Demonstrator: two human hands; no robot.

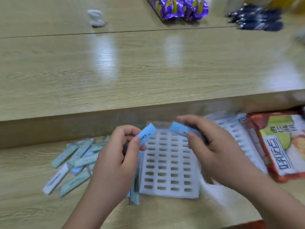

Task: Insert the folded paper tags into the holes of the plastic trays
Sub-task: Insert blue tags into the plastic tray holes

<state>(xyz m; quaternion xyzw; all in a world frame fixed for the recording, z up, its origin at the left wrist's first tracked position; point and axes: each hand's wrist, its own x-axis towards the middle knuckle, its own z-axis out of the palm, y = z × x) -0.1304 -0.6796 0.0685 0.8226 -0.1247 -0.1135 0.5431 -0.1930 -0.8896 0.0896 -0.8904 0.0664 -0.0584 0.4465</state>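
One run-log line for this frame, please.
left hand: holds blue folded paper tag | right hand: holds second blue tag | white plastic tray: visible holes empty

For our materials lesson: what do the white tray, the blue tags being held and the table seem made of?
Tray: probably thin moulded plastic, white, faintly glossy, with rows of formed holes. Tags: likely folded paper or card, matt blue, printed. Table: wood-grain surface, perhaps laminate; glossy, showing light reflections.

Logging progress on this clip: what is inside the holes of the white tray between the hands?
The visible holes of the white tray look empty, nothing standing in them. The left hand and right hand cover its side edges.
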